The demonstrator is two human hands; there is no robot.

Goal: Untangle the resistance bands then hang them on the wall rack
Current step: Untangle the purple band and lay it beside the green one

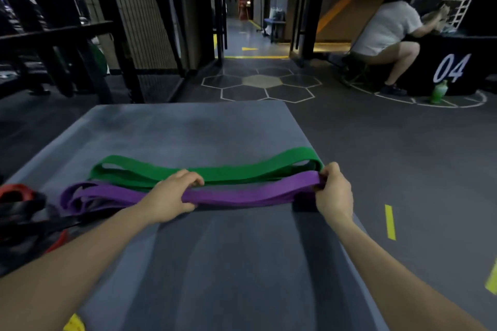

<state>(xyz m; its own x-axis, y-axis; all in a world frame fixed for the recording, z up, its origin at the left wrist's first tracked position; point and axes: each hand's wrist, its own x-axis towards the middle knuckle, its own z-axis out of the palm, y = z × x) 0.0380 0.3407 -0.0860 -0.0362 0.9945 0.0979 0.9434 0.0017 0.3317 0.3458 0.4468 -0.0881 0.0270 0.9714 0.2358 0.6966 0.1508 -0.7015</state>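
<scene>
Hidden / hard to read: left edge of frame holds a dark heap of bands, black band (24,212) and red band (16,192) mixed together; cannot tell how many or how they cross. Red shows again lower down, partly behind the left forearm.
Cut off: near edge of the grey mat (188,131) runs out of frame at the bottom. No wall rack can be picked out.
Blur: fingertips of both hands are soft; exact finger placement unclear.
Purple band (242,195): lies folded in several layers across the mat, left to right, its looped end open at the left. Layers cannot be counted.
Green band (215,173): also folded, just behind the purple band and parallel to it, touching or nearly touching it along the middle.
Left hand (172,197): palm down, arm reaching in from lower left, fingers curled over the middle of the purple band. Grip narrow, closed around the band.
Right hand (332,191): arm in from lower right, thumb and fingers pinched on the right end of the purple band, at the mat's right edge. Grip tight on the folded end.
Background: a person (387,32) sits at a black box (451,67) marked 04, green bottle (438,93) on the floor beside it.
</scene>
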